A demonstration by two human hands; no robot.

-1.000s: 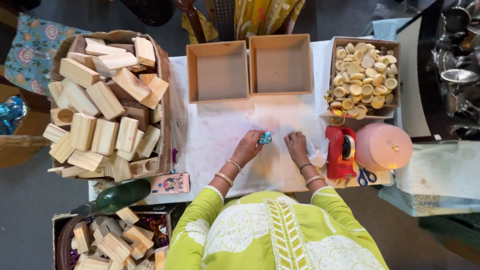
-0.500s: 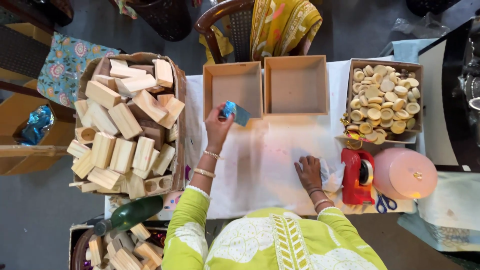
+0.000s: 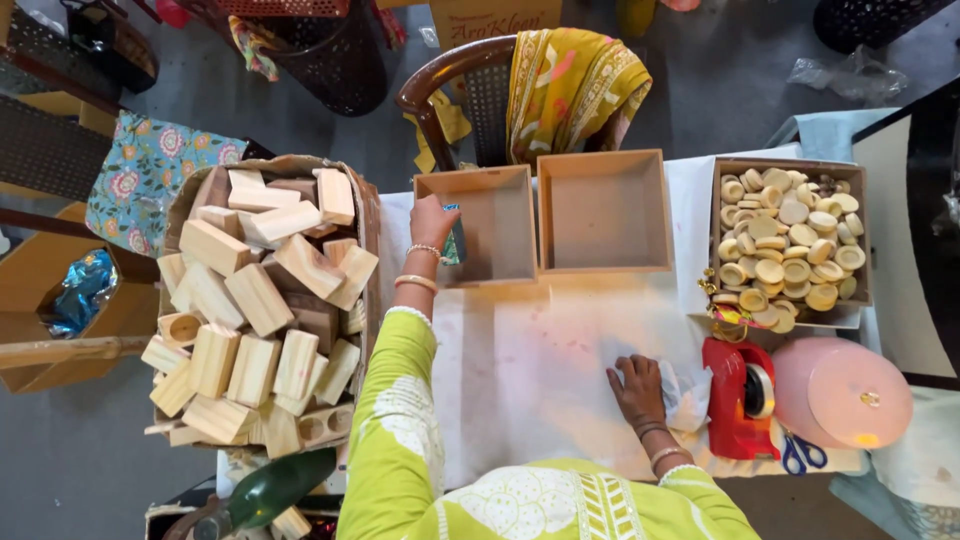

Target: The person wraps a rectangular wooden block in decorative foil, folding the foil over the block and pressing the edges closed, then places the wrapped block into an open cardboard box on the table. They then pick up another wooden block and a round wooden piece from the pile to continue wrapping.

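My left hand [image 3: 432, 222] reaches into the left wooden tray [image 3: 500, 185] and holds a small blue wrapped piece [image 3: 453, 240] against the tray's left wall. My right hand [image 3: 640, 388] rests flat on the white table cover [image 3: 520, 360], fingers spread, touching a crumpled white wrapper [image 3: 686, 395]. A second empty wooden tray [image 3: 603, 160] sits right beside the first.
A carton piled with several wooden blocks [image 3: 260, 300] stands left. A tray of round tan discs [image 3: 790, 240] is at the right, with a red tape dispenser [image 3: 738, 398], a pink round lid [image 3: 842, 392] and scissors [image 3: 798, 452] below. A green bottle [image 3: 275, 485] lies near left. A chair with yellow cloth [image 3: 570, 85] stands behind.
My left hand carried the blue piece from the table's middle up and left into the left tray. My right hand stayed on the cover, near the wrapper.
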